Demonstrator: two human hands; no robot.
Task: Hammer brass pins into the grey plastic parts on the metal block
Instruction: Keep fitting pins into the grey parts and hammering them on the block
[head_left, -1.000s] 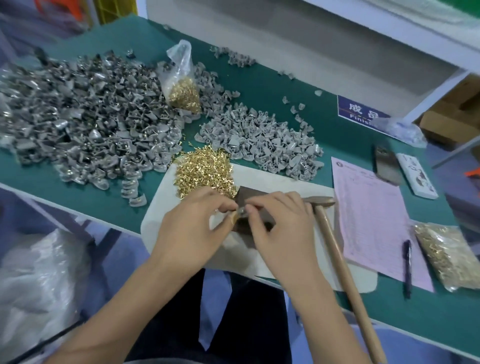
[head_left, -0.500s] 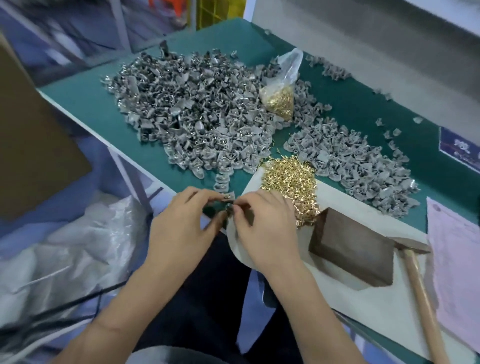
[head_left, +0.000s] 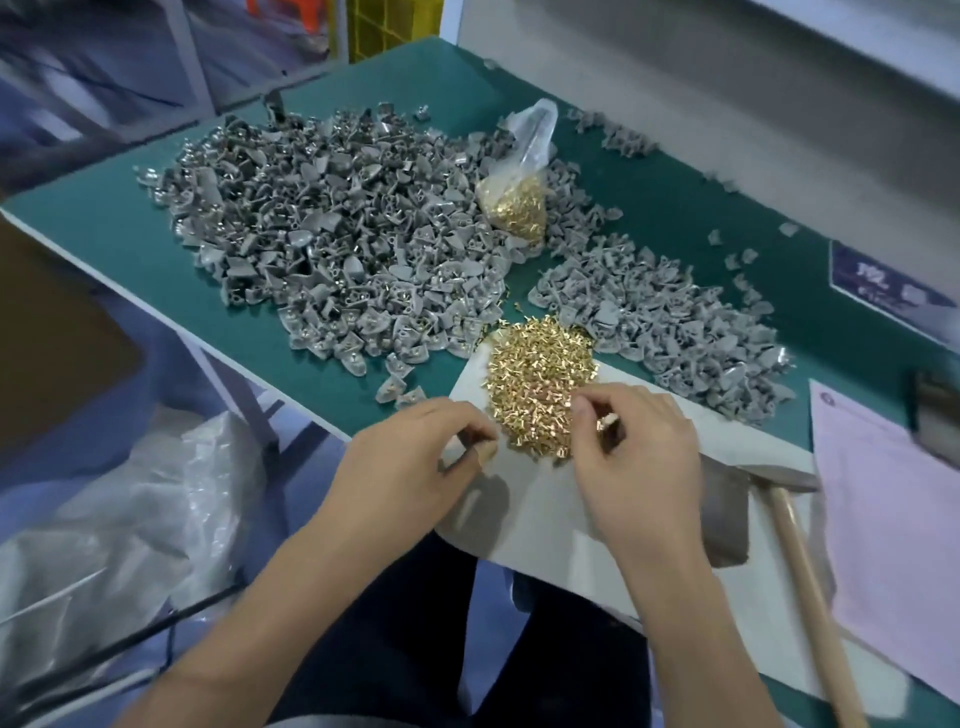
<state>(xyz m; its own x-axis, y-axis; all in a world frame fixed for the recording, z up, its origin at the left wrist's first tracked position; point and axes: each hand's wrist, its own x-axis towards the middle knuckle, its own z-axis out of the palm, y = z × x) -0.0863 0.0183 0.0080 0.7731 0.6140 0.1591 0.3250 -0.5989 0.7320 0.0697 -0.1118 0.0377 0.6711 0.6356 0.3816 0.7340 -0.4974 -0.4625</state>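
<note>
My right hand hovers over the near edge of the loose brass pin heap and pinches a brass pin between thumb and fingers. My left hand is at the left edge of the white mat, fingers curled round a small grey plastic part that is mostly hidden. The metal block lies on the mat to the right, partly behind my right wrist, with nothing on it. Beside it lies the hammer, wooden handle pointing toward me.
A big pile of grey parts fills the left of the green table, with a smaller pile behind the pins. A plastic bag of pins stands between them. Pink paper lies right; a clear plastic sack hangs below the table edge.
My hands left the metal block, moved left to the table edge together, then separated. The right hand now pinches a pin at the brass heap. The camera swung left.
</note>
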